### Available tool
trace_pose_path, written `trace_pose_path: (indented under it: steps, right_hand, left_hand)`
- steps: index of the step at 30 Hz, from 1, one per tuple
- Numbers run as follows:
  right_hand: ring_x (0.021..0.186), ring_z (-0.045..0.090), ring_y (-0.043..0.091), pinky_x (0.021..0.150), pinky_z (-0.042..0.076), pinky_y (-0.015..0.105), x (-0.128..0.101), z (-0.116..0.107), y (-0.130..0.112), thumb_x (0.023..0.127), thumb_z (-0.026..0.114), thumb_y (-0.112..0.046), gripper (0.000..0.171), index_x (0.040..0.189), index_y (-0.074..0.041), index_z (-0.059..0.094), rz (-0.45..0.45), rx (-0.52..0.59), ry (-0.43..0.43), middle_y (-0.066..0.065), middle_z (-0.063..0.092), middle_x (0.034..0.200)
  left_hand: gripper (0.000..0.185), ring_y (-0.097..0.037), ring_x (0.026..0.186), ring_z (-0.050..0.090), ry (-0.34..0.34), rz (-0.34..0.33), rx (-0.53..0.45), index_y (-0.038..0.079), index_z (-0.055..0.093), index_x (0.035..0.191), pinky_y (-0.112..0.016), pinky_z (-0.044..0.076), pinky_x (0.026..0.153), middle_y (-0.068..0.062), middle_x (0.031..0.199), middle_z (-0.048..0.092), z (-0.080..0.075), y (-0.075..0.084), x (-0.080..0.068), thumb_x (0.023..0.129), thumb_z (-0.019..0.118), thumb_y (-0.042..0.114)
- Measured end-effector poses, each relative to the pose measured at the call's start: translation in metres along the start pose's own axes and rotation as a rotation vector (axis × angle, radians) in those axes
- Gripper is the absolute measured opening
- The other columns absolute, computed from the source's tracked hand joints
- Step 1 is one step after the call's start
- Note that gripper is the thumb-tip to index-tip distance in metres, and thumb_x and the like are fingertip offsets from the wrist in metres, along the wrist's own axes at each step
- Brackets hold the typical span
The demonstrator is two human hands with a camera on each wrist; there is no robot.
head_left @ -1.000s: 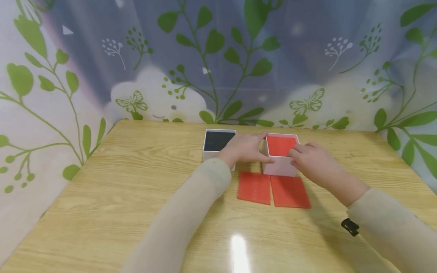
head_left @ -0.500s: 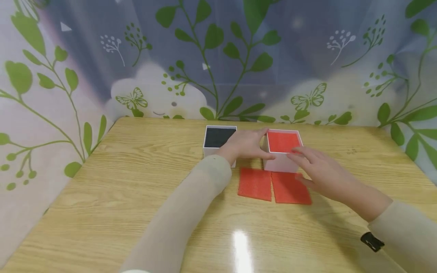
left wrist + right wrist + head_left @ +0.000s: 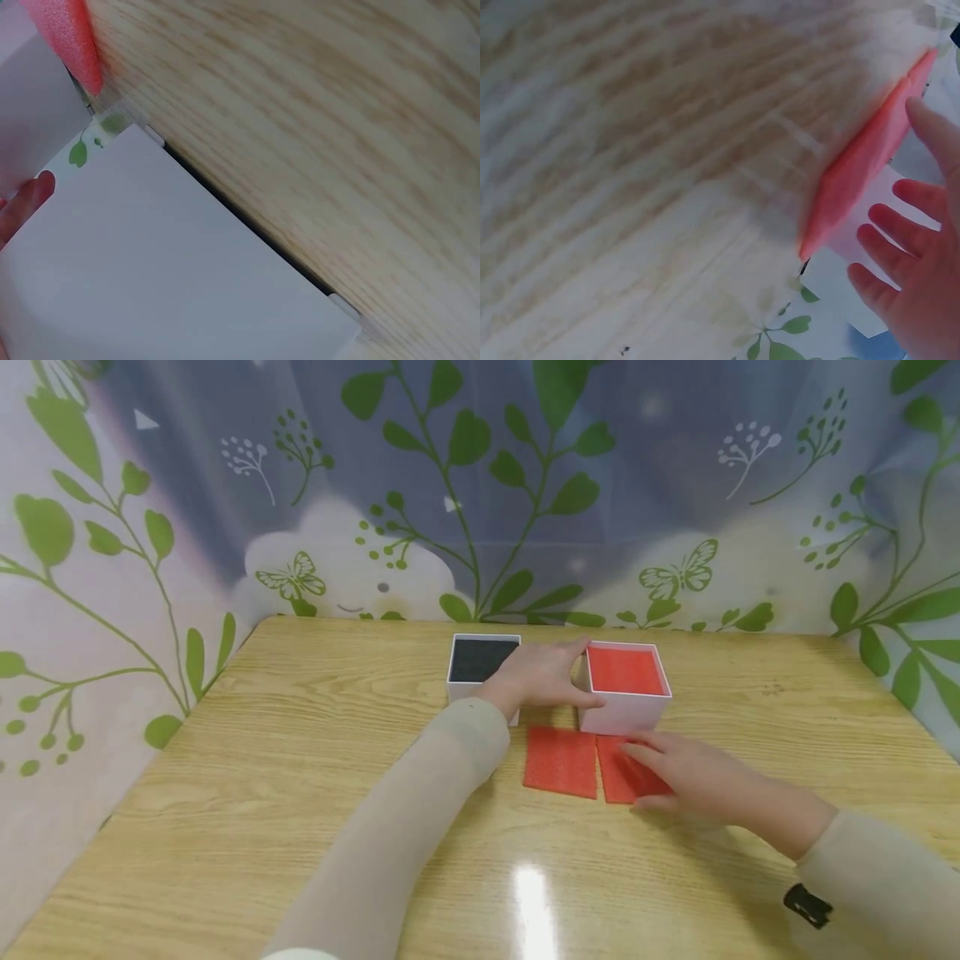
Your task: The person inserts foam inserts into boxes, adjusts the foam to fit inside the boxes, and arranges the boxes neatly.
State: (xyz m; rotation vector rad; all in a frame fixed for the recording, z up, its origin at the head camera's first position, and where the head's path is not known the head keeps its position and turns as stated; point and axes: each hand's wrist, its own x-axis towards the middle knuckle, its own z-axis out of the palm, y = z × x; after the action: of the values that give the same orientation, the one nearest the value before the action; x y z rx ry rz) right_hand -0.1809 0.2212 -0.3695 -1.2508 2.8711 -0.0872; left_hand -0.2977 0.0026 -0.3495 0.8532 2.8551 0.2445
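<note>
In the head view a white box stands with a red foam sheet lying inside it. My left hand holds this box at its left side, the thumb across the front and a finger at the back corner. Two red foam squares lie in front: the left square and the right square. Over the right square reaches my right hand, fingers spread and partly hiding it. In the right wrist view the thumb is near the red foam; contact is unclear.
A second white box with a black sheet inside stands to the left, partly hidden by my left hand. Everything stands on a wooden table. A leaf-patterned curtain hangs behind the table's back edge.
My right hand has left the right edge of the red-filled box and come down toward the viewer, over the right red square. The left hand stays at the box.
</note>
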Motion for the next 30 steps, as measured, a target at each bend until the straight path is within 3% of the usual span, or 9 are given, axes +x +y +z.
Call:
trace_pose_path:
  steps: [10, 19, 25, 30]
  right_hand:
    - [0.121, 0.042, 0.043, 0.093, 0.039, 0.054, -0.004, 0.002, 0.003, 0.080, 0.066, -0.051, 0.077, 0.136, -0.001, 0.046, 0.102, 0.095, -0.173, 0.023, 0.041, 0.138]
    - [0.120, 0.042, 0.044, 0.092, 0.039, 0.055, -0.004, 0.002, 0.007, 0.076, 0.062, -0.063, 0.086, 0.136, -0.002, 0.046, 0.106, 0.116, -0.175, 0.023, 0.040, 0.137]
    - [0.122, 0.039, 0.045, 0.094, 0.037, 0.056, -0.001, 0.002, 0.010, 0.076, 0.065, -0.061, 0.089, 0.138, -0.002, 0.042, 0.092, 0.138, -0.196, 0.025, 0.037, 0.139]
    - [0.118, 0.043, 0.042, 0.094, 0.038, 0.055, -0.002, 0.001, 0.012, 0.075, 0.070, -0.054, 0.085, 0.137, -0.002, 0.044, 0.080, 0.157, -0.170, 0.023, 0.042, 0.134]
  left_hand:
    - [0.099, -0.011, 0.119, 0.048, -0.017, -0.017, 0.009, 0.026, 0.014, 0.151, -0.030, 0.043, 0.088, 0.008, 0.145, 0.038, -0.003, 0.003, -0.002, 0.073, 0.048, 0.077]
    - [0.099, -0.011, 0.121, 0.047, -0.020, -0.012, 0.008, 0.025, 0.015, 0.151, -0.031, 0.042, 0.091, 0.007, 0.145, 0.037, -0.002, 0.003, -0.002, 0.074, 0.048, 0.077]
    - [0.098, -0.011, 0.116, 0.050, -0.015, -0.011, -0.004, 0.024, 0.016, 0.151, -0.031, 0.043, 0.090, 0.007, 0.142, 0.042, -0.002, 0.001, -0.001, 0.074, 0.049, 0.076]
    - [0.098, -0.010, 0.119, 0.048, -0.016, -0.009, -0.008, 0.025, 0.015, 0.151, -0.031, 0.042, 0.091, 0.008, 0.144, 0.039, -0.003, 0.002, -0.001, 0.074, 0.050, 0.075]
